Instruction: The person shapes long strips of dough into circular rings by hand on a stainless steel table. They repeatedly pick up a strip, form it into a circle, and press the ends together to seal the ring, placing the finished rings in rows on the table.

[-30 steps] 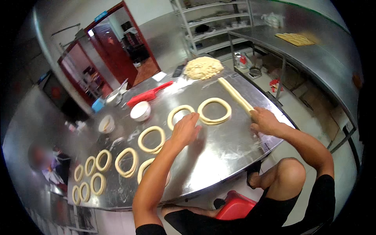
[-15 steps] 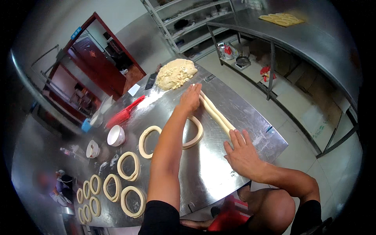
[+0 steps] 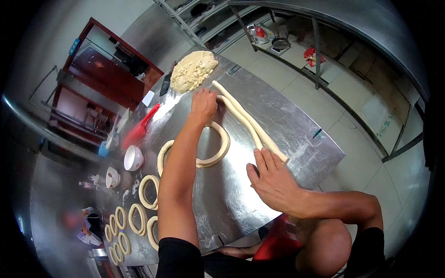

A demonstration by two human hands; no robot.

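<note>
Two long pale dough ropes lie side by side on the metal table. The farther rope point(image 3: 266, 137) lies free of both hands. At the far end of the nearer rope point(image 3: 242, 121), my left hand point(image 3: 204, 106) rests palm down, its fingers a little bent and partly covering the tip. My right hand point(image 3: 273, 180) lies over that rope's near end with fingers stretched out and thumb apart. A large dough ring point(image 3: 226, 143) sits beside my left forearm, which partly hides another ring point(image 3: 162, 155).
Several smaller dough rings point(image 3: 138, 220) lie at the left. A big dough mass point(image 3: 193, 70) is at the far end, near a dark scraper point(image 3: 165, 85). A red-handled tool point(image 3: 143, 127), a white bowl point(image 3: 134, 158) and a smaller bowl point(image 3: 112, 177) stand left. Another person point(image 3: 90, 227) is at far left.
The two ropes, close together before, are now parted. Both hands have moved left with the nearer rope, whose far end bends toward my left hand. The view has shifted too.
</note>
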